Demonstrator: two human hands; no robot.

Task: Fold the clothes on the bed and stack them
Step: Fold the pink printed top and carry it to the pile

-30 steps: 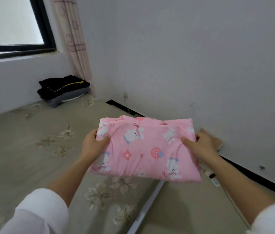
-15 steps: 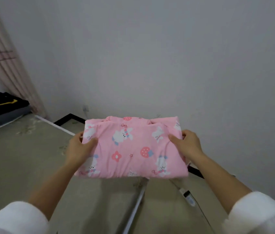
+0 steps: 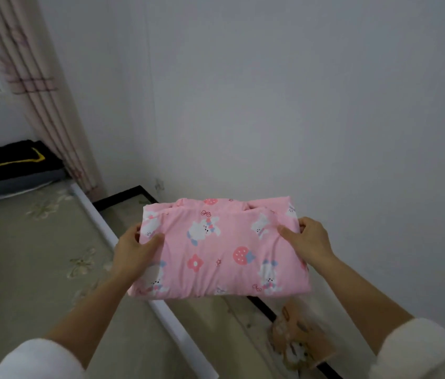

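While white sleeves reach in from the bottom corners, the left hand and right hand each take a side edge of the folded pink garment, thumbs on top and fingers curled under: a pinching grip at both ends. It's up in the air at centre frame, above the edge of the bed. Soft, light and a bit puffy, I'd say, so it would sag open unless it is held at both sides like this. No basket or box shows. Far off at the left edge, a dark folded stack sits on the bed, the likely landing spot.
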